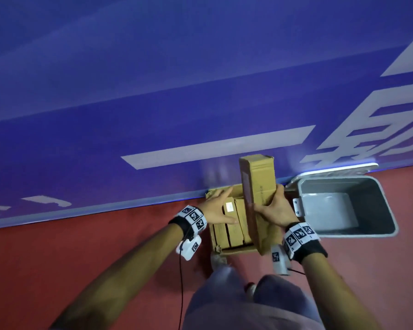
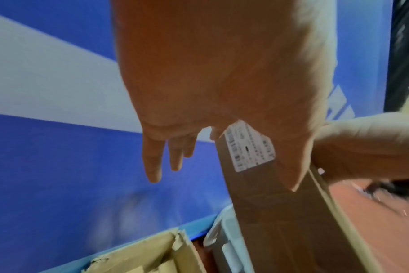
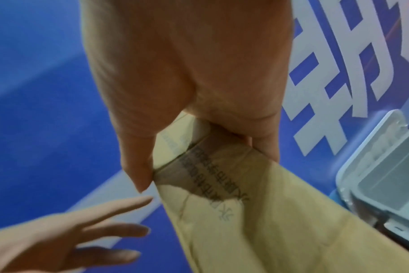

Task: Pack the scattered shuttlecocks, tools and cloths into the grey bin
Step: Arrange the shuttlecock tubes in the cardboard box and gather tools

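My right hand [image 1: 270, 201] grips a long brown cardboard box [image 1: 258, 186] and holds it tilted above an open carton [image 1: 214, 194] on the red floor. In the right wrist view the thumb and fingers of this hand [image 3: 203, 166] pinch the long box [image 3: 245, 221] across its width. My left hand [image 1: 221, 206] hovers over the carton with straight, spread fingers [image 2: 152, 166] and holds nothing. The grey bin [image 1: 329, 210] stands open to the right of the carton, its inside bare. Several more long boxes lie side by side in the carton.
A blue wall with white lettering [image 1: 200, 103] rises directly behind the carton and the bin. The bin's lid [image 1: 339, 169] leans back against it. My legs and shoes [image 1: 250, 288] stand on the red floor just before the carton.
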